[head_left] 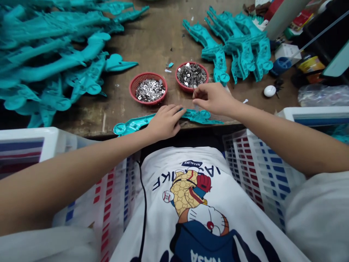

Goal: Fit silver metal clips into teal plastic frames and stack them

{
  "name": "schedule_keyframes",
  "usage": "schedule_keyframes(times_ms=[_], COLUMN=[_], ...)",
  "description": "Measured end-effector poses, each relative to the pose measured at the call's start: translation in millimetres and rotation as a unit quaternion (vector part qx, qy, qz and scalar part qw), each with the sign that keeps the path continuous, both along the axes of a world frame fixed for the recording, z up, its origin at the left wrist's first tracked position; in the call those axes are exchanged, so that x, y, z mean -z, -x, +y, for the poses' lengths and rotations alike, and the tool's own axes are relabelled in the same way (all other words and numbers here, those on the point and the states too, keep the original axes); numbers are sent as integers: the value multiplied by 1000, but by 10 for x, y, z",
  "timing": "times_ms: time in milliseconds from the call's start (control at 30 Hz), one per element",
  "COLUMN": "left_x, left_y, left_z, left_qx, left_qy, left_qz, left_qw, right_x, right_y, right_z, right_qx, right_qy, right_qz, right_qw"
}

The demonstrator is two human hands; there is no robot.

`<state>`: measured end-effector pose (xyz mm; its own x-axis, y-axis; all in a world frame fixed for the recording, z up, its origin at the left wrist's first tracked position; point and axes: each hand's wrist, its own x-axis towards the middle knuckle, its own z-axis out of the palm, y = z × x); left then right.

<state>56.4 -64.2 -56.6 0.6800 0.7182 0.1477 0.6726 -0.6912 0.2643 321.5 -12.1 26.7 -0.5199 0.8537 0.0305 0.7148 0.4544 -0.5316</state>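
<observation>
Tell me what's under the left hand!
A teal piece lies under the left hand. It pokes out on both sides, but the stretch right beneath is covered and can't be seen.

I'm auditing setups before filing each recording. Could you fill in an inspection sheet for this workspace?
Surface: brown, worn-looking tabletop, visibly marked.
Job's things: long teal plastic part at the near edge; left round red plastic basket and right round red plastic basket, both holding small silvery metal pieces.
Clutter: similar teal parts heaped at left and grouped at right; white egg-shaped object.
Hands: left hand lies across the part; right hand has fingertips drawn together by the right basket, contents unclear.
Cables: thin black cord along the white printed shirt.
Surroundings: slotted plastic crates either side, including the right crate.
</observation>
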Motion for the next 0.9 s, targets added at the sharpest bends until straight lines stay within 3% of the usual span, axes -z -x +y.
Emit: schedule_keyframes(times_ms=[167,400,633,767,900], left_x=[4,-13,-70,-123,-140], left_y=[0,-17,-23,-31,-17], left_z=[23,18,-3,-18,-5], left_qx=[-3,-2,0,11,24], left_qy=[2,-12,-11,-26,-57], left_qz=[-6,9,40,69,96], left_qw=[1000,1000,999,997,994], right_x=[181,181,245,135,26], right_y=[119,135,100,31,-52], right_z=[-70,-105,-197,-116,5], right_qx=[-8,-13,-41,-28,-29], right_qy=[0,-8,-62,-64,-31], right_qz=[50,26,5,-78,-256], right_qw=[999,1000,997,994,966])
